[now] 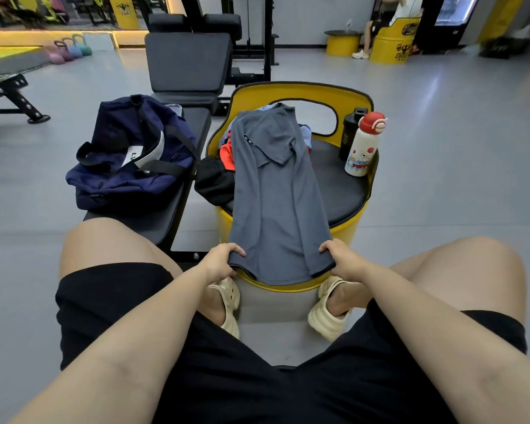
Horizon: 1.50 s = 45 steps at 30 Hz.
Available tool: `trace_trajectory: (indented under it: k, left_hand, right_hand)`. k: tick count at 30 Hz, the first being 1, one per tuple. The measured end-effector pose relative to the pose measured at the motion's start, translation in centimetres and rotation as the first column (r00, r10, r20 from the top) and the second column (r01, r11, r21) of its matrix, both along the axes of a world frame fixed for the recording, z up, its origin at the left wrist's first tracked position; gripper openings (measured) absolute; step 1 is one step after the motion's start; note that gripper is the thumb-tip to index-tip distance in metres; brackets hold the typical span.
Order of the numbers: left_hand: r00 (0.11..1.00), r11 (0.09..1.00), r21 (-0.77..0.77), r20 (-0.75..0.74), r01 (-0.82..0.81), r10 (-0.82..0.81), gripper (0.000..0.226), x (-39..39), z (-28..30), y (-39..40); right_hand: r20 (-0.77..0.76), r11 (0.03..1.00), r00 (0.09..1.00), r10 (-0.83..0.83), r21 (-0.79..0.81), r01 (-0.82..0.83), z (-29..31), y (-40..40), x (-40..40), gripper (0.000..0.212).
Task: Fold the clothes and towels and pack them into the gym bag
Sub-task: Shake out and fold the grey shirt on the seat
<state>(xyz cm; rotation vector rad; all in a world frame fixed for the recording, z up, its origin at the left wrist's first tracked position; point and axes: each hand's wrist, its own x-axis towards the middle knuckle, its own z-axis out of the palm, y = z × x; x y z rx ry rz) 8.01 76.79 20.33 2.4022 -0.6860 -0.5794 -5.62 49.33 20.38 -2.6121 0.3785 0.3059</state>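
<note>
A grey long-sleeved shirt (276, 197) lies lengthwise on the yellow barrel seat (343, 185), folded narrow, its hem hanging over the near edge. My left hand (222, 261) grips the hem's left corner and my right hand (341, 258) grips the right corner. Under the shirt's far left side lies a pile of other clothes, red (227, 156), black (213, 182) and blue. The navy gym bag (129, 160) sits open on the black bench (153, 224) to the left, a white label showing inside.
A white bottle with a red cap (364, 145) and a black shaker (351, 133) stand on the seat's right rim. My knees and sandalled feet flank the seat. Behind stand a weight bench, kettlebells at far left, and a person on another yellow seat (389, 41).
</note>
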Motion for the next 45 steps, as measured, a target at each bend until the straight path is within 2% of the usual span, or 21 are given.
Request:
trace_trajectory:
  k: [4,7,9,12,14,17,19,23,29,33,39,45]
  left_hand:
    - [0.974,0.998,0.059,0.222,0.036,-0.048,0.047,-0.2,1.0,0.3]
    - [0.941,0.997,0.066,0.334,0.029,-0.05,0.044,-0.2,2.2,0.5]
    - [0.931,0.999,0.047,0.362,0.025,-0.04,0.036,-0.2,3.0,0.5]
    - [0.896,0.999,0.012,0.443,0.037,-0.038,0.015,-0.1,3.8,0.7]
    - [0.865,0.997,-0.009,0.499,0.074,-0.06,0.011,0.0,4.1,0.9]
    - [0.88,0.988,-0.064,0.466,0.137,-0.092,0.011,-0.2,5.0,0.9]
    - [0.917,0.989,-0.088,0.392,0.116,-0.072,0.014,-0.6,5.9,0.8]
    - [0.938,0.986,-0.065,0.326,0.152,-0.123,0.019,-1.3,7.1,1.1]
    - [0.941,0.977,0.002,0.268,0.214,-0.207,0.016,-2.0,7.8,1.9]
    - [0.955,0.978,-0.066,0.239,0.197,-0.177,0.012,-1.6,8.2,2.0]
    - [0.974,0.957,-0.244,0.201,0.155,-0.106,0.014,0.7,9.3,0.9]
    - [0.975,0.955,-0.284,0.223,0.087,-0.023,0.012,4.2,9.8,-1.1]
  right_hand:
    - [0.135,0.993,0.99,0.029,-0.114,-0.014,1.4,-0.2,-0.2,0.039]
    - [0.261,0.987,0.964,0.038,-0.161,0.005,2.4,0.0,-0.1,0.027]
    - [0.317,0.978,0.946,0.071,-0.209,-0.004,3.0,0.4,-0.2,0.019]
    - [0.419,0.949,0.899,0.127,-0.315,0.013,3.6,0.4,-0.6,0.019]
    - [0.438,0.937,0.885,0.161,-0.349,0.003,4.3,0.4,-0.9,0.018]
    - [0.374,0.94,0.912,0.167,-0.34,-0.033,5.6,0.7,-1.2,0.022]
    - [0.341,0.946,0.932,0.124,-0.325,-0.007,6.4,0.9,-1.5,0.024]
    - [0.316,0.949,0.944,0.096,-0.316,0.01,7.1,0.6,-2.1,0.025]
    - [0.251,0.953,0.959,0.128,-0.298,-0.05,7.8,0.4,-3.0,0.021]
    - [0.251,0.976,0.964,0.089,-0.214,-0.035,8.2,0.1,-2.9,0.019]
    - [0.363,0.996,0.932,-0.026,-0.065,0.053,9.6,-0.6,-1.0,0.021]
    - [0.348,0.992,0.93,-0.12,0.073,0.101,10.8,-2.3,2.8,0.015]
